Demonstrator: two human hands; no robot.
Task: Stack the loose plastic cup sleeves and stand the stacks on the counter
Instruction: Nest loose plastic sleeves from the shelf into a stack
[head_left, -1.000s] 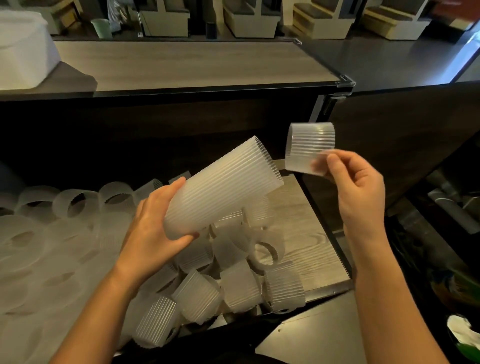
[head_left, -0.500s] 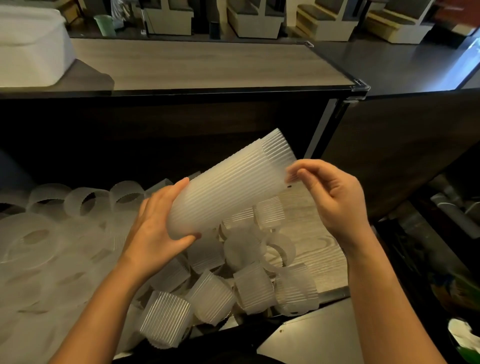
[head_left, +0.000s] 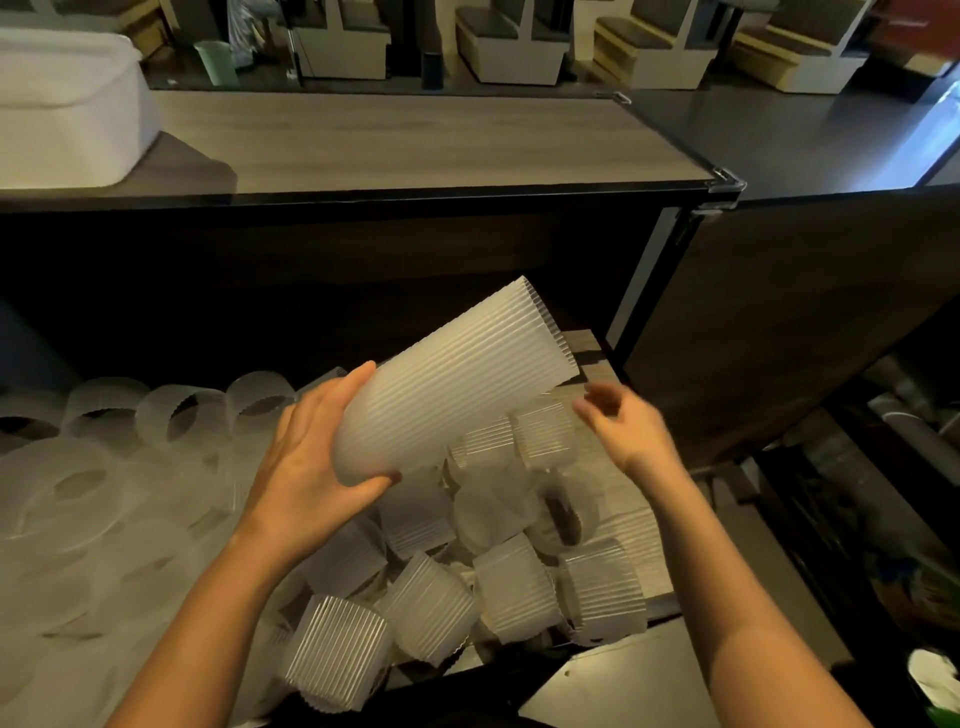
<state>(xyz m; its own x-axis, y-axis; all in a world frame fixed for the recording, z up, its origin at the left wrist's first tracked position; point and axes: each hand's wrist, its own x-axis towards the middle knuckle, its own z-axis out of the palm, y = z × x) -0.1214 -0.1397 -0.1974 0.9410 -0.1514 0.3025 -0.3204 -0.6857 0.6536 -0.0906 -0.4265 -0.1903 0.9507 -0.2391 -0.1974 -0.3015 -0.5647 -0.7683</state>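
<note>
My left hand (head_left: 311, 462) grips the narrow lower end of a long stack of ribbed translucent cup sleeves (head_left: 457, 379), tilted with its wide end up and to the right. My right hand (head_left: 623, 421), blurred, hovers empty with fingers apart just below the stack's wide end, over loose sleeves. Several loose ribbed sleeves (head_left: 514, 582) lie in a heap on the lower wooden shelf (head_left: 623, 509). More sleeves (head_left: 171, 415) stand along the shelf's left side. The wooden counter (head_left: 415, 145) runs across above.
A white bin (head_left: 67, 104) sits on the counter's left end. A dark panel (head_left: 779, 322) closes the right side beyond a metal post. Cluttered items lie at the lower right. Benches and a green cup (head_left: 218, 62) stand beyond the counter.
My right hand slid its single sleeve onto the wide end of the stack, let go, and dropped down toward the loose sleeves. The stack stays held in my left hand.
</note>
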